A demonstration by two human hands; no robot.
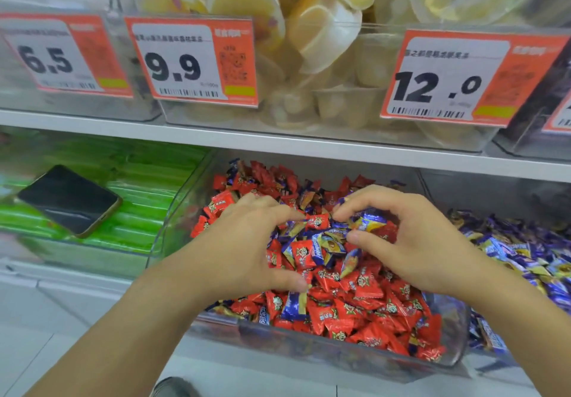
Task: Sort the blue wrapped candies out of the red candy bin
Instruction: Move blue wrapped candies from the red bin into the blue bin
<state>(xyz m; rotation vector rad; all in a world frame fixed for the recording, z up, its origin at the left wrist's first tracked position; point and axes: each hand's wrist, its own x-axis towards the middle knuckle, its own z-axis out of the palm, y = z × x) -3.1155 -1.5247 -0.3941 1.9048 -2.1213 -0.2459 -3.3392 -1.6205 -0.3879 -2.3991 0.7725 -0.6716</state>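
A clear bin [349,348] on the lower shelf holds a heap of red wrapped candies [364,287] with blue wrapped candies [324,247] mixed in, mostly near the middle. Both hands are in the bin, over the heap. My left hand [247,242] arches over the pile, its fingertips touching candies beside a red one and its thumb spread wide apart from them. Fingers curled, my right hand [423,242] pinches a blue and yellow wrapped candy [369,221] between thumb and forefinger.
To the right stands a bin of blue wrapped candies [513,251]. On the left, a black phone [69,200] lies on green packets [139,211]. The shelf edge [278,143] above carries price tags and bins of jelly cups [309,26].
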